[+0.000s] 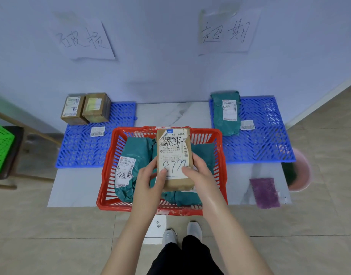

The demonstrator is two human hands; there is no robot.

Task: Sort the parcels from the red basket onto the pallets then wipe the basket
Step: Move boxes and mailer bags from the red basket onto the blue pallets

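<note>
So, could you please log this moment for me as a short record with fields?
held: brown parcel, gripped by left hand and right hand over the red basket
in basket: teal mailer bags, at least two
left pallet: two cardboard boxes
right pallet: one teal mailer bag
wiping cloth: purple cloth on the floor right of the basket, untouched

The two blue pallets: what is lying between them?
In the head view, a bare strip of pale marbled board lies between the left pallet and the right pallet; nearer, the red basket fills the gap.
</note>
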